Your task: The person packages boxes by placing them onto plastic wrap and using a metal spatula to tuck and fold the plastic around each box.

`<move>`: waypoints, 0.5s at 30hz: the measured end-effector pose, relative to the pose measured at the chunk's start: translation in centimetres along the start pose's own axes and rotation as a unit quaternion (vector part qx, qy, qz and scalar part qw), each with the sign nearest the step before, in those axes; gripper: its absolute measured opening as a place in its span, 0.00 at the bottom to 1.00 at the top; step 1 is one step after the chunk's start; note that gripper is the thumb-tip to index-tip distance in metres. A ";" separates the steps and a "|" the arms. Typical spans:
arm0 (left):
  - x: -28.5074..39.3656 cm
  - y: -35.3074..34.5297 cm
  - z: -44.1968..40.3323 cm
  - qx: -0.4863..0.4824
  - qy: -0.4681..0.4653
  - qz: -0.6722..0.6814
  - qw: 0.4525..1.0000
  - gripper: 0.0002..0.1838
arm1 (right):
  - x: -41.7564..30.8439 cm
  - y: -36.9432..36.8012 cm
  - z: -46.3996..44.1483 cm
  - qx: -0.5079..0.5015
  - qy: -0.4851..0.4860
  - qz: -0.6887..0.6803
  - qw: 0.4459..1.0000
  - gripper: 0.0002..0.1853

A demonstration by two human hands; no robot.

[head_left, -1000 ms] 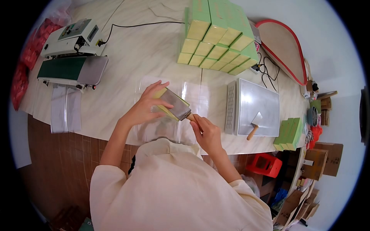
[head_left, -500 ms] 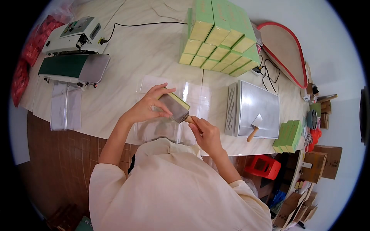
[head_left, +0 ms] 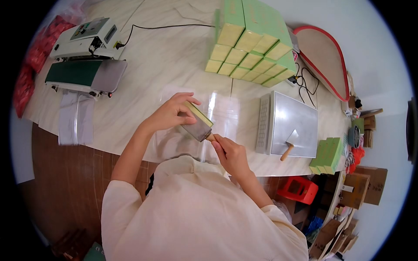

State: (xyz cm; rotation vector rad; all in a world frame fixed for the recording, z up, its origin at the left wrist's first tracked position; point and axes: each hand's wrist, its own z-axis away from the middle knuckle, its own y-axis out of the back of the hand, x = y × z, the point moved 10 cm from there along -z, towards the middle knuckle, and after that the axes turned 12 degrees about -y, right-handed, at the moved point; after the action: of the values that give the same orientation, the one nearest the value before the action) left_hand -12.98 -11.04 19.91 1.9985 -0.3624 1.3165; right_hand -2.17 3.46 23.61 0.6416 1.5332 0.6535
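Green-and-yellow box (head_left: pixel 201 114) sits above the surface (head_left: pixel 152 52), against a metal blade (head_left: pixel 197 129), pinched by the left hand (head_left: pixel 172 114); the right hand (head_left: pixel 231 156) grips the blade's wooden handle (head_left: pixel 211 138). Farther right, a trowel (head_left: pixel 292 140) rests on a silvery metal plate (head_left: pixel 300 122).

A white machine (head_left: pixel 82 39) with a dark green belt (head_left: pixel 72 74) is positioned on the marbled tabletop (head_left: pixel 152 52), at the left of the view. A black cord (head_left: pixel 170 27) extends from the machine to a stack of green boxes (head_left: pixel 250 39) with pale yellow end faces. Red bags (head_left: pixel 25 89) are located at the far left. A beige panel with a red rim (head_left: pixel 324 56) is tilted near the wall (head_left: pixel 361 48); black cables (head_left: pixel 307 87) lie in loops beside it. A red stool (head_left: pixel 298 189) is located below tabletop level, on the right side. Open cardboard boxes (head_left: pixel 355 190) are adjacent to it, at the far right.
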 end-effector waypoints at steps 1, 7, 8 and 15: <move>-0.1 0.0 -0.1 -0.007 0.006 -0.001 1.000 0.05 | 0.0 0.0 0.1 -0.001 0.001 -0.002 1.000 0.09; -0.7 -0.2 -1.0 -0.059 0.023 -0.011 0.998 0.07 | 0.5 1.5 1.5 -0.001 -0.006 0.029 1.000 0.08; -0.7 -0.1 -1.2 -0.059 0.024 -0.011 0.998 0.07 | 1.0 2.0 1.8 -0.008 -0.019 0.029 0.999 0.09; -0.9 -0.4 -2.0 -0.103 0.028 -0.056 0.993 0.07 | 4.1 6.2 3.5 -0.079 -0.115 0.013 0.990 0.09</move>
State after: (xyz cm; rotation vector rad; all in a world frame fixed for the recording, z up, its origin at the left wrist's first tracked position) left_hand -14.48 -9.50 19.42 1.7814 -0.3389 1.2111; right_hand 1.17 10.75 25.18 0.5948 1.2483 0.6889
